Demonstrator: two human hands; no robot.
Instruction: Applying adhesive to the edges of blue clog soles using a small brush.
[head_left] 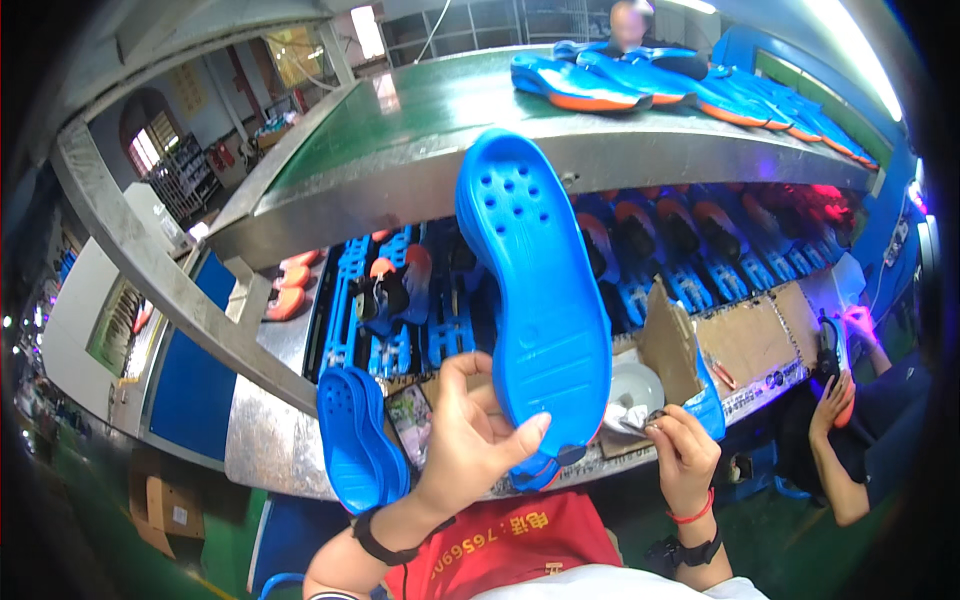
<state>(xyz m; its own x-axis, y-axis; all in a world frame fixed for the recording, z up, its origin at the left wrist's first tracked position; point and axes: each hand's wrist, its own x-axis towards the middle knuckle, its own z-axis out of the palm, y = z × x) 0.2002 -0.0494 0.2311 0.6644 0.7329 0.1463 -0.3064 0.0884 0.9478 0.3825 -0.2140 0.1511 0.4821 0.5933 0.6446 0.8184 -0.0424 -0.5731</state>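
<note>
Blue, waisted, moulded shoe sole runs near to far, its near end gripped by the left hand; the right hand, just rightward, pinches something small and dark.

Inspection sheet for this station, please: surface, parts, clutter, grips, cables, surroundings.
Surface: metal bench, partly covered by cardboard
Parts: blue sole held up; sole stack at left; white bowl near the right grip
Clutter: upright cardboard flap by the bowl
Grips: left grip holds the sole; right grip pinches a small item, kind unclear
Cables: thin white cable hanging at top
Surroundings: racked shoes behind; co-worker at right
</note>
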